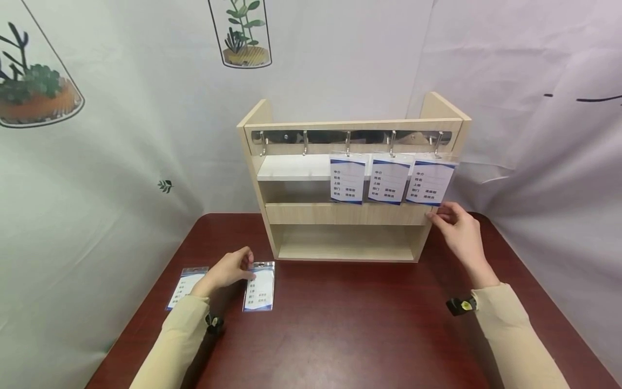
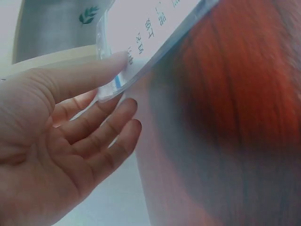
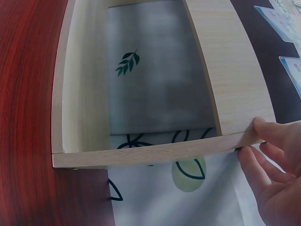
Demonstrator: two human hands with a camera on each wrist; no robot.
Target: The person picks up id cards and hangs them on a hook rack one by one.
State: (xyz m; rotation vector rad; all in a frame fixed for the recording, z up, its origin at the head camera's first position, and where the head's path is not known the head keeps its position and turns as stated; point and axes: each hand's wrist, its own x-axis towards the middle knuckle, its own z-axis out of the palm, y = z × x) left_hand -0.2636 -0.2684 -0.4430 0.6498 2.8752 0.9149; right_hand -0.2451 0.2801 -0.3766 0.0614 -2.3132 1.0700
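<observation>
My left hand (image 1: 233,268) pinches the top edge of a clear plastic badge holder (image 1: 259,294) with a white and blue card inside. In the left wrist view the thumb lies over the card's printed face, and the other fingers are behind and below the holder (image 2: 146,37). At the right, my right hand (image 1: 459,232) grips the side panel of a pale wooden shelf (image 1: 345,214). Its thumb is on the panel's front edge (image 3: 225,141) and its fingertips are at the outer face. Three similar badges (image 1: 347,181) hang in a row from the shelf's right-hand hooks.
Another badge (image 1: 187,287) lies on the dark red table (image 1: 330,335), left of my left forearm. A metal strip with several hooks (image 1: 305,141) runs along the shelf's top front. Pale curtain fabric (image 1: 340,59) with plant drawings surrounds the table's back and sides.
</observation>
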